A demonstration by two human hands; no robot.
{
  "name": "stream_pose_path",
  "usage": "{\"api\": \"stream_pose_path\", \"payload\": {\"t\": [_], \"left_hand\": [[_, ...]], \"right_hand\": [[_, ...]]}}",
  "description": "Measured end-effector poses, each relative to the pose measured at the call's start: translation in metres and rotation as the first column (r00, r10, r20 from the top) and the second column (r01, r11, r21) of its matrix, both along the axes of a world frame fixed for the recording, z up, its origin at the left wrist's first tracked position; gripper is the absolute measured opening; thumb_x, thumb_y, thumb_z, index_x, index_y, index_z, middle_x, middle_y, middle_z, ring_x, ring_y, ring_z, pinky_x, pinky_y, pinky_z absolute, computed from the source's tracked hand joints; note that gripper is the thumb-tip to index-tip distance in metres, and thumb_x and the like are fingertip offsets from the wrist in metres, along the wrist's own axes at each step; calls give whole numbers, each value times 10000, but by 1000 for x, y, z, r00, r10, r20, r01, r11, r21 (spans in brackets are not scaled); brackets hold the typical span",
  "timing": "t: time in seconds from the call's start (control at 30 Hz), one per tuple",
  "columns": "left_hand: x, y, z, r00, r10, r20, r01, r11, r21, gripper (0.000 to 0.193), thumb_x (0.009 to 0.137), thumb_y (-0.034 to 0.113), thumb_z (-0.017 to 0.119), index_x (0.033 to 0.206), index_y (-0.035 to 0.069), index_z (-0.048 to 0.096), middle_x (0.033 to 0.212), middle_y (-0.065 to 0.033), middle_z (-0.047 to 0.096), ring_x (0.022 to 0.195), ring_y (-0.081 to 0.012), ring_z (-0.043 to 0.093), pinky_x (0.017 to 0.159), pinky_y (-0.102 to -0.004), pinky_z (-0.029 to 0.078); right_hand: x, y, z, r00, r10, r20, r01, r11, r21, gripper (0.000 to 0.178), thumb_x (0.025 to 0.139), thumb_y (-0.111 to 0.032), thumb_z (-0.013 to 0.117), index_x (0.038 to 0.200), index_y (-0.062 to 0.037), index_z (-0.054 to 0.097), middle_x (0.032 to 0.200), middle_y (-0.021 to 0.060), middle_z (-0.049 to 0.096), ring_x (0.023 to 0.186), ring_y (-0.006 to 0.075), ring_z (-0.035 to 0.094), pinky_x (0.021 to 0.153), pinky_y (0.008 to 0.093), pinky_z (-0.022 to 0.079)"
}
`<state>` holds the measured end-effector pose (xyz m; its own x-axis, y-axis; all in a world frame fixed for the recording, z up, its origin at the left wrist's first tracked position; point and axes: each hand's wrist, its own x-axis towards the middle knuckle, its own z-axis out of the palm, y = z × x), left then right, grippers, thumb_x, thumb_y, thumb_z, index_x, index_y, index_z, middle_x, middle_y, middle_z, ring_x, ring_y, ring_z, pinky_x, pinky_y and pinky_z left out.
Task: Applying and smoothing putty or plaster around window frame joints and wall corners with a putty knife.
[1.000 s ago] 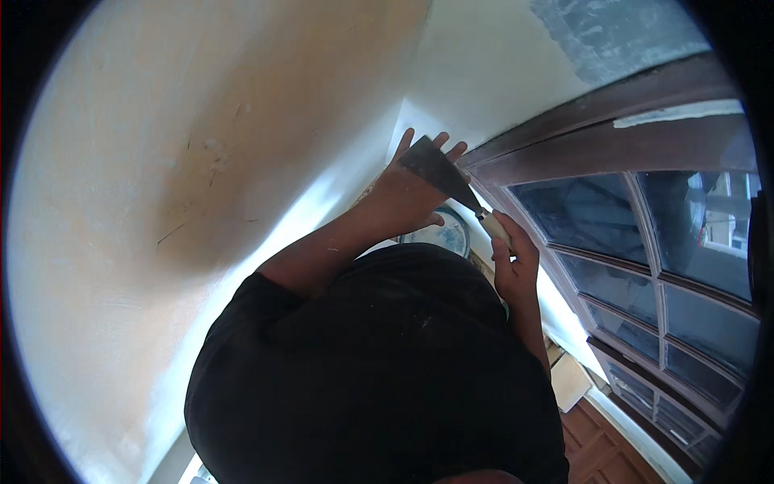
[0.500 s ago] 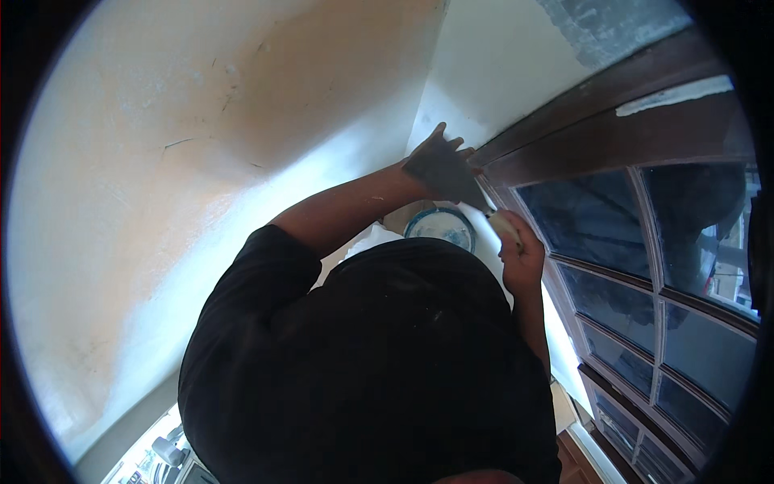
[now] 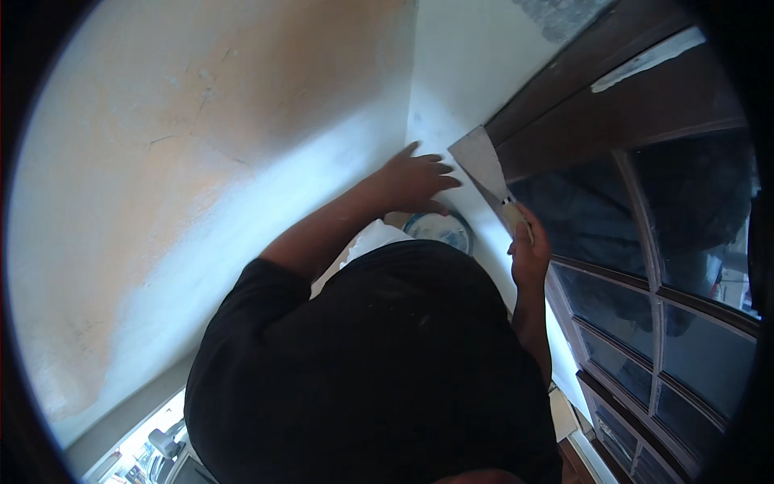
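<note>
The left hand (image 3: 415, 184) is empty, its fingers spread, near the corner of the wall (image 3: 339, 149); whether it touches is hard to tell. The right hand (image 3: 530, 254) grips a putty knife (image 3: 482, 161), blade up beside the brown window frame's (image 3: 564, 113) left end. Below is a round bucket (image 3: 439, 231).

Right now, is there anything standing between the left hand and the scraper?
Nothing visible stands between them: the left hand is open, with a gap to the scraper. The right hand holds the scraper by its handle.
</note>
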<state>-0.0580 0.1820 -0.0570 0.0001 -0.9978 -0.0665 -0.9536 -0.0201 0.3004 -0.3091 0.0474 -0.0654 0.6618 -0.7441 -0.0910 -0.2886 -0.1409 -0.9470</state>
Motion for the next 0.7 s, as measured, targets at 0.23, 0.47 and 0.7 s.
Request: {"api": "stream_pose_path", "payload": {"t": [0.23,0.47,0.7], "left_hand": [[24,28,-4,335,374,-865,-707,706,31,392,978,403,551,1208,109,670,1022,-109,724,1018,-224,663,964,-368,465],[9,0,3,98,217,-971,-623,775,110,273,975,241,599,1100,6,662,926,-51,692,840,-126,622,812,-274,485],[8,3,4,89,206,-974,-699,710,86,229,958,246,634,949,21,676,856,-6,661,819,-74,571,755,-250,465]], "right_hand": [[-4,9,3,983,30,179,-60,985,162,363,1008,-185,470,1313,4,528,702,46,548,559,91,487,521,232,390],[-1,25,19,986,166,22,-166,957,236,379,940,-103,576,1317,-67,565,879,44,615,694,82,541,636,236,471],[15,34,16,986,93,-137,-57,969,241,319,928,-227,640,1153,-1,655,997,106,706,873,146,642,791,300,518]]}}
